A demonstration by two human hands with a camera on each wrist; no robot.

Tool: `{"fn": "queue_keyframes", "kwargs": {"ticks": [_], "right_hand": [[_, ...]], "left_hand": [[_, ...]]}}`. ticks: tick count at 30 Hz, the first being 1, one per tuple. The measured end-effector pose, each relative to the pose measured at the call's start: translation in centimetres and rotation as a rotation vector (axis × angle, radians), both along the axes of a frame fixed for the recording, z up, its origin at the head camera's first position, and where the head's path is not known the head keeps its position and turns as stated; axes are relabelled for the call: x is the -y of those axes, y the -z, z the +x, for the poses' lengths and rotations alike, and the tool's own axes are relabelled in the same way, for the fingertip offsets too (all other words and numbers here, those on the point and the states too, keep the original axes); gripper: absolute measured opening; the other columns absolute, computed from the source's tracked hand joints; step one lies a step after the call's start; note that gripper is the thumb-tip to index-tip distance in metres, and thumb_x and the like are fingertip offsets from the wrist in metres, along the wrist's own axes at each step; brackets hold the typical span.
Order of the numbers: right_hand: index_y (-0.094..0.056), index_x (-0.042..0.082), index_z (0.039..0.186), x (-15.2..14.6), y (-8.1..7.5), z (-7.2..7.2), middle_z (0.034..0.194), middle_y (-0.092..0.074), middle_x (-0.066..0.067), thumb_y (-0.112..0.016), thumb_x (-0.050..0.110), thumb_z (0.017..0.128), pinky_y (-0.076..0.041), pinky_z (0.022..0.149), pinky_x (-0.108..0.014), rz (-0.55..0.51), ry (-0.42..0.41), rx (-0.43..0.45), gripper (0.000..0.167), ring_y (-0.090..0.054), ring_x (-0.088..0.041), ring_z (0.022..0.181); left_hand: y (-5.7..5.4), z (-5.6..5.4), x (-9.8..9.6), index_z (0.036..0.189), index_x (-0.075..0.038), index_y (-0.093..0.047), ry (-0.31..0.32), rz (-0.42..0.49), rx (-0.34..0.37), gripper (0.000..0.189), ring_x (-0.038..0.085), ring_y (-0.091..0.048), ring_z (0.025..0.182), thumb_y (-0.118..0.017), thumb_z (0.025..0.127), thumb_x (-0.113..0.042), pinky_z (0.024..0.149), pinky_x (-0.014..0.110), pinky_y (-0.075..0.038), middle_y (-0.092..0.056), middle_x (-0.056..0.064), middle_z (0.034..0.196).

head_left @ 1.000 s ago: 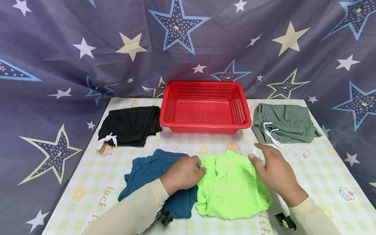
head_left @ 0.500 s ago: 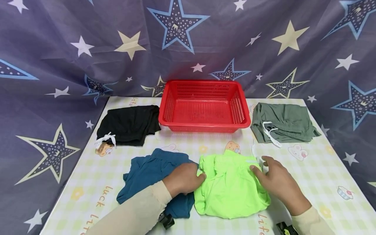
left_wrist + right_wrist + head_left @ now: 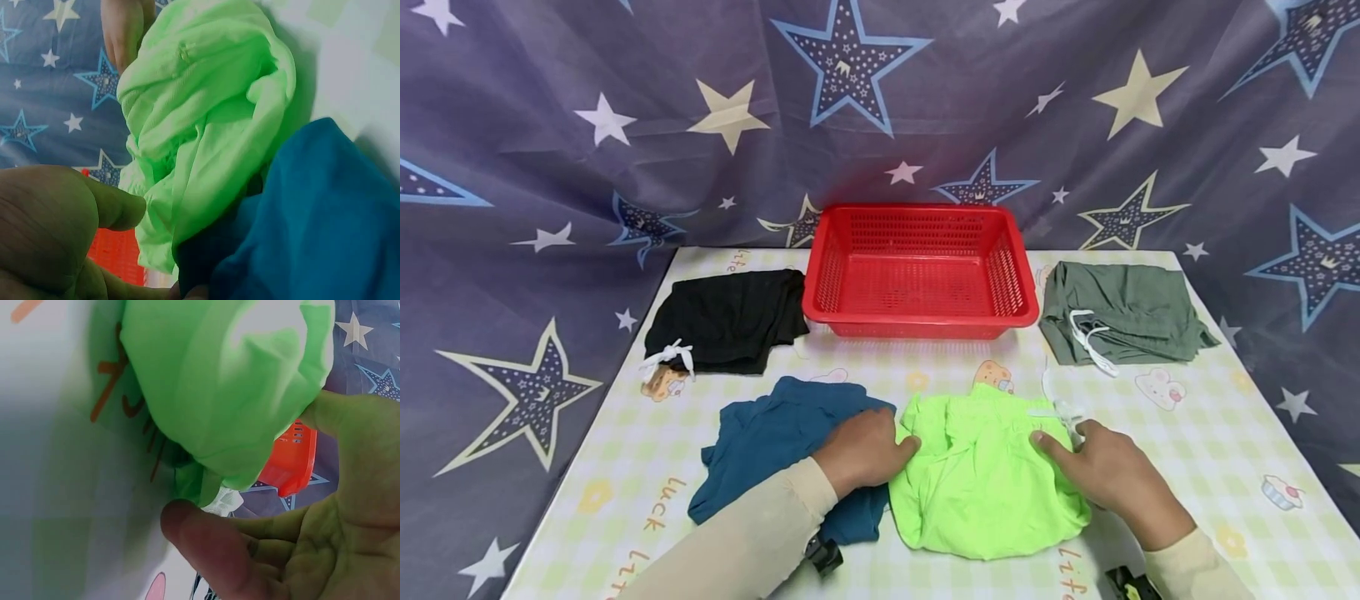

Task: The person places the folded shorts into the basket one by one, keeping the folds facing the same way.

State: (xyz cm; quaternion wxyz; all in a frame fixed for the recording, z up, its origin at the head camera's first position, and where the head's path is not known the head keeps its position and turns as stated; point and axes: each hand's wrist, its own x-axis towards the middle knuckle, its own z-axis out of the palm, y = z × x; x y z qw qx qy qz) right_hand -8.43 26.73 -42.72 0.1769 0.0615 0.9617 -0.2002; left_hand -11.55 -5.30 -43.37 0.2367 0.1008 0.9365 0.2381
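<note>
Lime-green shorts (image 3: 985,483) with a gathered waistband and a white drawstring lie bunched in front of me. My left hand (image 3: 867,452) holds their left edge, thumb on the green cloth and fingers tucked down between it and the blue shorts (image 3: 775,442). In the left wrist view, the left thumb (image 3: 119,203) presses the green fabric (image 3: 206,125). At the right edge my right hand (image 3: 1108,471) grips with its thumb on top and its fingers curled low beside the cloth. From the right wrist, the fingers (image 3: 212,544) show close to the tabletop, below the green fold.
A red perforated basket (image 3: 921,321) stands at the back centre with nothing in it. Folded black shorts (image 3: 730,317) with a white tie lie to its left, and folded grey-green shorts (image 3: 1127,308) to its right. A star-patterned curtain (image 3: 880,167) hangs behind the checkered tabletop (image 3: 1210,467).
My left hand has shifted slightly left, and the blue shorts and the green shorts' left edge have moved left with it. My right hand has dropped lower and closed around the green shorts' right edge.
</note>
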Motion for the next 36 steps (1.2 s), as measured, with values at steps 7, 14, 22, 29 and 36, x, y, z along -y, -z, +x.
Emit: {"fn": "queue_keyframes", "kwargs": {"ticks": [7,14,22,29,36], "right_hand": [[-0.057,-0.018,0.123,-0.3,0.0,-0.1,0.102,-0.068,-0.026,-0.047,0.081,0.090,-0.051,0.067,-0.047,0.011,-0.001,0.015,0.105,-0.066,-0.035,0.087],[-0.062,-0.011,0.109,-0.5,-0.4,0.4,0.078,-0.062,-0.011,-0.043,0.082,0.090,-0.046,0.055,-0.040,-0.042,0.018,0.053,0.097,-0.059,-0.024,0.054],[-0.057,0.007,0.076,-0.2,-0.4,1.2,0.060,-0.054,-0.009,-0.050,0.080,0.089,-0.042,0.046,-0.037,-0.069,0.006,0.068,0.074,-0.054,-0.023,0.044],[-0.056,0.007,0.076,-0.3,0.4,1.0,0.063,-0.053,-0.007,-0.064,0.071,0.087,-0.044,0.048,-0.037,-0.078,-0.007,0.042,0.066,-0.054,-0.022,0.049],[-0.057,0.004,0.085,0.0,1.0,0.8,0.069,-0.053,-0.006,-0.068,0.061,0.090,-0.044,0.050,-0.036,-0.108,-0.023,0.011,0.058,-0.053,-0.021,0.056]], "left_hand": [[-0.2,-0.4,0.9,0.138,0.008,-0.054,0.007,-0.056,-0.001,0.068,0.036,-0.060,0.118,-0.063,0.098,-0.047,0.098,0.053,-0.049,-0.062,0.020,0.131],[-1.1,0.1,0.4,0.119,0.004,-0.063,0.016,-0.072,-0.102,0.053,0.027,-0.064,0.086,-0.062,0.099,-0.045,0.074,0.046,-0.053,-0.065,0.013,0.100],[-1.5,1.2,-1.3,0.063,-0.017,-0.060,0.141,-0.222,-0.030,0.058,0.019,-0.053,0.056,-0.049,0.101,-0.060,0.053,0.038,-0.045,-0.054,0.002,0.062],[-1.0,1.3,-2.2,0.061,-0.017,-0.061,0.137,-0.182,0.002,0.067,0.019,-0.054,0.052,-0.049,0.094,-0.074,0.050,0.035,-0.042,-0.054,0.001,0.058],[-1.0,1.5,-3.2,0.067,-0.016,-0.062,0.127,-0.114,0.084,0.064,0.019,-0.053,0.051,-0.057,0.086,-0.077,0.050,0.034,-0.041,-0.053,0.002,0.060]]}}
